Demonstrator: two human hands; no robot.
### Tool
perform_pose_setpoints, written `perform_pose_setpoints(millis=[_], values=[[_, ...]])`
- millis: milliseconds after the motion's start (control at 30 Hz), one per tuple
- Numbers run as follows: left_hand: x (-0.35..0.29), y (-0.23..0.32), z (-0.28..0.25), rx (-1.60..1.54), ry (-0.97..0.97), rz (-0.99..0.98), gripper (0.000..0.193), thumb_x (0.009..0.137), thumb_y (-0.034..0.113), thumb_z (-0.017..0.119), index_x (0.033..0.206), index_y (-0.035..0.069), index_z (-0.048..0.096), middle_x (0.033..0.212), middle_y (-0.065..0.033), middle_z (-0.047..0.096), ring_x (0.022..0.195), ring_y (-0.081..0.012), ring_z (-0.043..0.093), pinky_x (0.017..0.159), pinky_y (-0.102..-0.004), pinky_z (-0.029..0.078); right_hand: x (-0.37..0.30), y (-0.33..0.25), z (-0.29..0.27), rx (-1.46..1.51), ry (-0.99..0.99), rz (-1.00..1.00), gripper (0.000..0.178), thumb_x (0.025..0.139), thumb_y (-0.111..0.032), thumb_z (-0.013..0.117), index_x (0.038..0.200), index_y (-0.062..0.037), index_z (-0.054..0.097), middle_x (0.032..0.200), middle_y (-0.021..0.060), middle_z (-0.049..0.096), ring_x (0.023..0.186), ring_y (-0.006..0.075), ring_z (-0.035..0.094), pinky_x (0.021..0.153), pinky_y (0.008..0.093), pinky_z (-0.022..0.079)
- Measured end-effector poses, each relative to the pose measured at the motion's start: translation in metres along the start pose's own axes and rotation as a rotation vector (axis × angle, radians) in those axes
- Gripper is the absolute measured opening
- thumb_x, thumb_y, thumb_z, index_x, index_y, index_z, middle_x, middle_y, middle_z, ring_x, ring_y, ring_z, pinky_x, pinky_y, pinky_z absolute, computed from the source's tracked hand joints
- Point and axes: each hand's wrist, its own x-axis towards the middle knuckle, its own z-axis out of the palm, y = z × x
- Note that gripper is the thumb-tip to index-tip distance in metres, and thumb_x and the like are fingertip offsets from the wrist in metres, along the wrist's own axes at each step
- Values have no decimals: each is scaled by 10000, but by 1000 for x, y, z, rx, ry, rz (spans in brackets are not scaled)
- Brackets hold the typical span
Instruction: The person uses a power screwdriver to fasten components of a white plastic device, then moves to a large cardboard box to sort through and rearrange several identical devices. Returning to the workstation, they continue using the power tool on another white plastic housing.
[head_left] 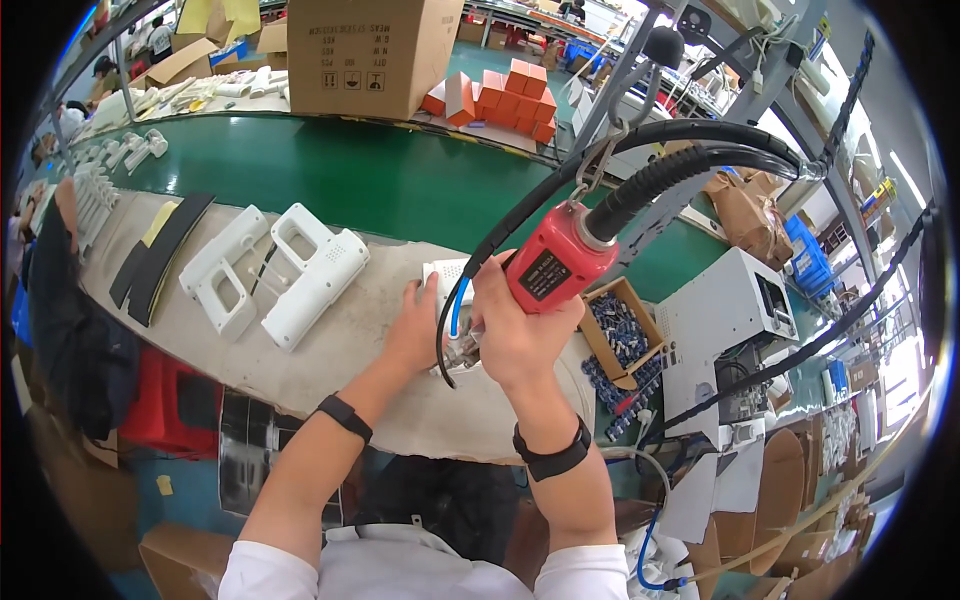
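Observation:
My right hand is wrapped around a red power screwdriver, which hangs from a metal hook with thick black hoses at its top. The driver's lower end is hidden behind my hand, above a white plastic housing. With its fingers along the left side of that housing, my left hand grips it on the beige work surface. Much of the housing is covered by my hands and a black cable. To the left lie two white handled housings, apart from my hands.
Black curved strips lie at the far left. On the right are an open carton of small blue-and-silver parts, more loose parts and a white machine. A green belt runs behind, with a large cardboard box and orange boxes beyond.

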Motion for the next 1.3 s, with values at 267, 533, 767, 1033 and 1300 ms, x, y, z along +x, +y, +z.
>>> perform_pose_setpoints(millis=[267, 533, 767, 1033, 1300], values=[[17, -41, 33, -433, -31, 125, 800, 807, 206, 643, 1454, 108, 183, 1327, -223, 350, 1042, -408, 559, 819, -461, 501, -14, 35, 16, -89, -34, 64, 92, 819, -57, 659, 774, -14, 590, 647, -14, 581, 622, 55, 533, 552, 232, 425], [6, -32, 8, -323, 20, 72, 942, 714, 166, 724, 1454, -19, 170, 1450, -226, 284, 1330, -359, 316, 1099, -412, 262, 15, -29, -29, 63, 190, -79, 80, 847, -56, 673, 809, -9, 620, 643, -3, 588, 524, 44, 511, 464, 217, 393], [-112, 2, -100, -665, -246, -41, 1036, 586, 135, 737, 1469, -16, 216, 1476, -173, 338, 1275, -274, 454, 963, -377, 472, 41, -42, -50, -87, 269, -450, 299, 731, -101, 679, 1016, -35, 618, 728, 199, 614, 680, 378, 625, 583, 382, 476], [-183, 124, 25, -668, -1297, -41, 713, 637, -50, 772, 1277, -9, 461, 1166, -95, 578, 1035, -215, 599, 822, -352, 530, 19, -39, -52, -157, 251, -186, 202, 699, -75, 684, 777, 39, 537, 688, 252, 597, 713, 440, 599, 628, 455, 483], [-219, 159, 152, -1123, -1632, -415, 636, 954, 170, 532, 1492, 76, 206, 1462, -110, 361, 1251, -205, 452, 992, -383, 424, 0, -46, -70, -193, 98, -68, 217, 736, -123, 676, 808, 31, 541, 727, 262, 601, 750, 438, 595, 669, 470, 483]])
